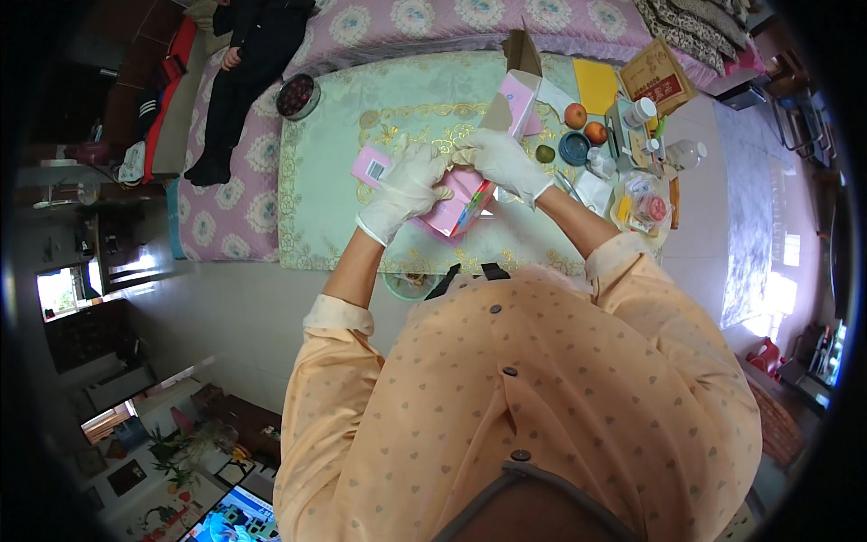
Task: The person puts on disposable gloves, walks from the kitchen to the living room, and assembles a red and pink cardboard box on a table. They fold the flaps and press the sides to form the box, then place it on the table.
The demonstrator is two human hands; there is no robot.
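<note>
A small pink cardboard box (458, 198) with a colourful printed side is between my hands, over the table. White gloves cover both hands. My left hand (408, 184) is closed on the box's left side, with the thumb on its near face. The fingers of my right hand (506, 164) pinch the box's far upper edge, where a tan bit shows; my glove partly hides it. Beside my left hand lies a pink piece with a barcode (371, 167). Beyond my right hand stands a larger pink carton (512, 102) with its brown flap raised.
The table has a pale green patterned cloth (330, 217). On its right are apples (575, 116), a green fruit (545, 154), a dark blue bowl (573, 147), white bottles (640, 112) and a plastic-covered dish (646, 206). A fruit bowl (298, 97) stands far left, near a seated person (239, 90).
</note>
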